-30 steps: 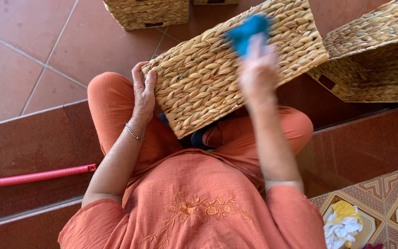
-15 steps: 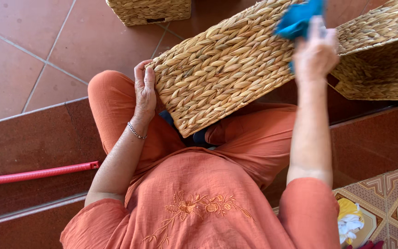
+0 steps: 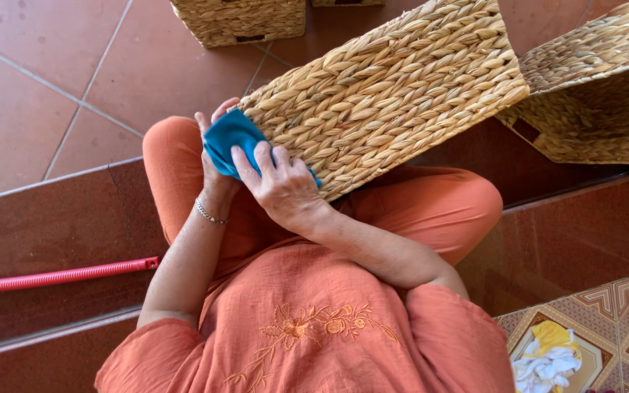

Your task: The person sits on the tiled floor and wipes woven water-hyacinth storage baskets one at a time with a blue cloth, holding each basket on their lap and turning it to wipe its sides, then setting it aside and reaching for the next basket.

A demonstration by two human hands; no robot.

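Woven straw basket lies tilted on the lap, long axis running up-right away from both hands. Right hand presses a blue cloth flat on its near-left corner. Left hand sits mostly hidden behind the cloth, probably gripping that corner.

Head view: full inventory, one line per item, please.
woven basket: 1, straw tan, tilted on the lap
blue cloth: 1, blue, at the basket's near corner
other baskets: at least 2, straw tan, one at top, one at right
red ribbed tube: 1, red, on the step at left
rags: small pile, white and yellow, bottom right
bracelet: 1, silver, left wrist
left hand: behind the cloth, at the corner
right hand: presses the cloth on the basket
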